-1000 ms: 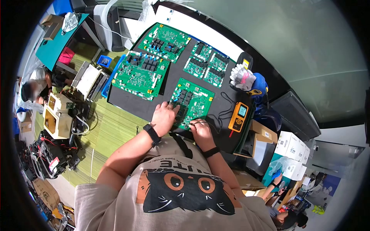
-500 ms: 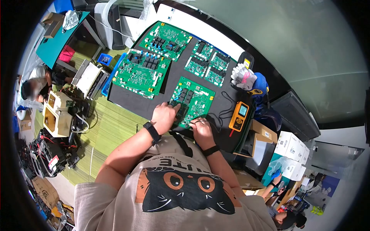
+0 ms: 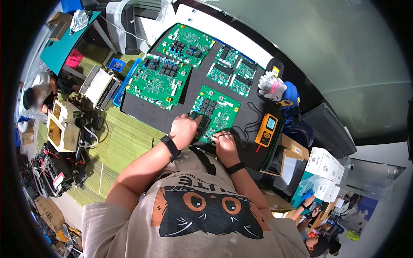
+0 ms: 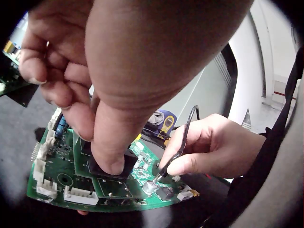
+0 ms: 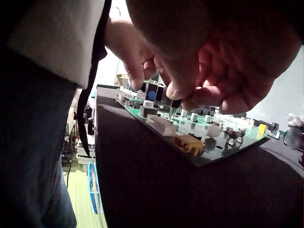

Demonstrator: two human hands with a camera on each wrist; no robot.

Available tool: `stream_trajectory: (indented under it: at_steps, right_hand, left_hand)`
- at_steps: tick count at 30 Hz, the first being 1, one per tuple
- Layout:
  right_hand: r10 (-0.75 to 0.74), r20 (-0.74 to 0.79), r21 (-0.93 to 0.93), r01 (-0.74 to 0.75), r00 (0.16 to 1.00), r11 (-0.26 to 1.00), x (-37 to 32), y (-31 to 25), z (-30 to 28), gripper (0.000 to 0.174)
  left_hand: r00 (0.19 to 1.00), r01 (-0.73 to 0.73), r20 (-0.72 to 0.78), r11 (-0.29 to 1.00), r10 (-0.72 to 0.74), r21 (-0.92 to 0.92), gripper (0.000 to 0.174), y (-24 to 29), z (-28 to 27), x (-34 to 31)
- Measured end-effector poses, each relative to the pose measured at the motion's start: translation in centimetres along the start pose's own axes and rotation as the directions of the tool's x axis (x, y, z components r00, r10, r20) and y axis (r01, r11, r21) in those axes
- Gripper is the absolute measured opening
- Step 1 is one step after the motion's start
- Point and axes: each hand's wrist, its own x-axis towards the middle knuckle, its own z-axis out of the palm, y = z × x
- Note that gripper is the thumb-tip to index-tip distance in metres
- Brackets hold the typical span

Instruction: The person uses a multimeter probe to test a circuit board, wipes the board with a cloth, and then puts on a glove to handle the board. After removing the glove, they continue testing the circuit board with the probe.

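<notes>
A green circuit board (image 3: pixel 221 112) with black blocks and white connectors lies close to the person. On its left part my left hand (image 3: pixel 183 130) has the thumb straight and pressed on a flat black block (image 4: pixel 129 166), index fingertip close by, other fingers bent in the air. My right hand (image 3: pixel 226 148) pinches a thin black probe (image 4: pixel 165 170) between thumb and forefinger, at the board's near edge. Its tip points down at a silver round component (image 4: pixel 150 187). From the probe a black cable (image 4: pixel 191 114) loops up behind the hand.
Two larger green boards (image 3: pixel 157 81) (image 3: pixel 183 43) lie at the left, smaller boards (image 3: pixel 220 74) behind. At the right are an orange handheld meter (image 3: pixel 266 130), its black cord (image 3: pixel 254 118), white gloves (image 3: pixel 272 86) and a blue tape measure (image 3: pixel 291 95). A cardboard box (image 3: pixel 290 150) stands past the edge.
The view shifts very slightly. Both hands stay in place on the board, the left thumb pressing and the right hand holding the probe.
</notes>
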Motion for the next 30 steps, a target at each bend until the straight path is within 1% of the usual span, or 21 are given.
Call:
stream_trajectory:
  at_steps: [5, 7, 19, 25, 27, 30]
  right_hand:
    - [0.007, -0.011, 0.043, -0.007, 1.0, 0.999, 0.05, 0.11, 0.08, 0.008]
    - [0.048, -0.01, 0.046, -0.047, 0.999, 0.998, 0.11, -0.02, 0.04, 0.008]
    - [-0.004, -0.048, 0.07, 0.008, 0.999, 0.998, 0.24, -0.04, 0.15, 0.007]
    - [0.012, -0.029, 0.092, -0.009, 1.0, 0.996, 0.24, 0.11, 0.2, 0.007]
    - [0.003, -0.02, 0.1, -0.001, 1.0, 0.995, 0.24, 0.14, 0.2, 0.006]
    - [0.0, 0.007, 0.086, 0.0, 1.0, 0.996, 0.2, 0.09, 0.18, 0.006]
  left_hand:
    - [1.0, 0.001, 0.004, 1.0, -0.001, 0.014, 0.065, 0.06, -0.07, 0.0]
    - [1.0, 0.004, 0.009, 1.0, -0.004, 0.016, 0.065, 0.11, -0.12, 0.03]
    - [0.999, 0.018, 0.032, 0.999, -0.019, 0.031, 0.064, 0.11, -0.29, 0.07]
    - [1.0, 0.011, 0.012, 0.999, -0.012, 0.032, 0.063, 0.05, 0.15, 0.07]
    - [0.999, 0.017, 0.038, 0.999, -0.019, 0.039, 0.063, 0.13, -0.08, 0.12]
    - [0.999, 0.019, 0.034, 0.999, -0.02, 0.033, 0.063, 0.23, -0.21, 0.12]
